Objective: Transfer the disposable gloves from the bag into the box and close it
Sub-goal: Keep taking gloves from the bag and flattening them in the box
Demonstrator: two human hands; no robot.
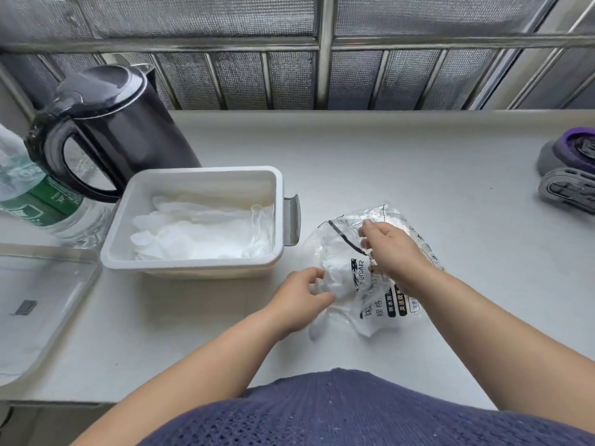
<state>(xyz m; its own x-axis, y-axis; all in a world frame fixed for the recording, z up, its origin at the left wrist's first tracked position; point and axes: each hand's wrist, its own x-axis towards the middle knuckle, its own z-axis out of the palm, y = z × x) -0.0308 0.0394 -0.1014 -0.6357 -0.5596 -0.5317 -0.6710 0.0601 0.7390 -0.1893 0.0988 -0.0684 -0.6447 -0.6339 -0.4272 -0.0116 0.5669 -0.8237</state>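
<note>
A white rectangular box (119, 239) stands open on the counter, with a grey latch on its right end. Clear disposable gloves (199, 230) lie piled inside it. Right of the box lies a crumpled clear plastic bag (346, 252) with black print, more gloves showing white inside it. My left hand (301, 299) pinches the bag's near left edge. My right hand (391, 249) reaches over the top of the bag, fingers curled on the plastic near its opening. A glove's fingertips (317, 328) stick out under the bag's near end.
A clear lid (38, 300) lies at the left edge of the counter. Behind the box stand a black kettle (109, 123) and a plastic water bottle (29, 191). A grey and purple device (570, 172) sits at the far right. A window grille runs along the back.
</note>
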